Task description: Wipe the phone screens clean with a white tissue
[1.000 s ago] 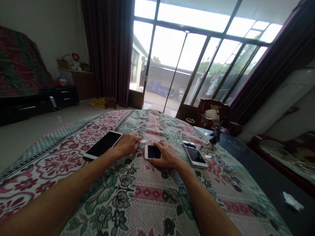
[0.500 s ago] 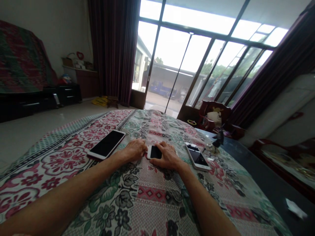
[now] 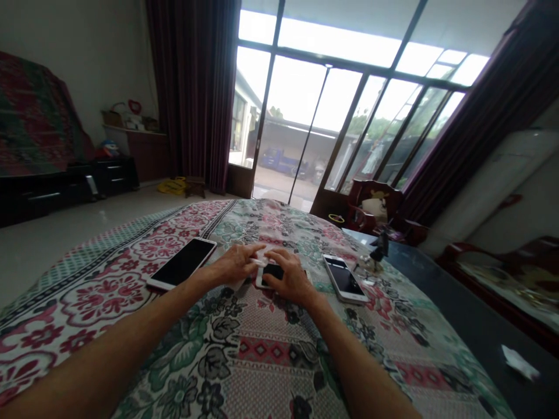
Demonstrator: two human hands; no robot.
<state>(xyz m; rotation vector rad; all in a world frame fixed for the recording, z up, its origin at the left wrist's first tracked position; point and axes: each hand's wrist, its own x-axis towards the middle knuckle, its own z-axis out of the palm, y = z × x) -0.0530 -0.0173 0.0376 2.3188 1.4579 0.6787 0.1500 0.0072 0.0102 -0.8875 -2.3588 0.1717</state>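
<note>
In the head view, a small smartphone [image 3: 273, 272] with a white frame and dark screen lies on the patterned tablecloth, partly covered by my right hand [image 3: 290, 278]. The right thumb is over its near side, and the fingers curve past the far side. My left hand [image 3: 238, 263] reaches in from the left, its fingers pinching a small, thin white piece [image 3: 262, 255] above the phone's left end. The right fingertips come close to that piece; whether they touch it I cannot tell. What the piece is stays too small and blurred to name.
A larger white-framed phone [image 3: 183, 265] lies left of my hands, another white phone [image 3: 345, 279] to the right. Beyond that one stands a small dark figurine [image 3: 381, 247]. The floral tablecloth [image 3: 262, 372] covers the table; a crumpled white paper [image 3: 519, 362] is at far right.
The thin white piece now shows between my hands above the phone. My left fingers have stretched out to the right, and my right fingers have shifted left over the phone. The view has tilted slightly.
</note>
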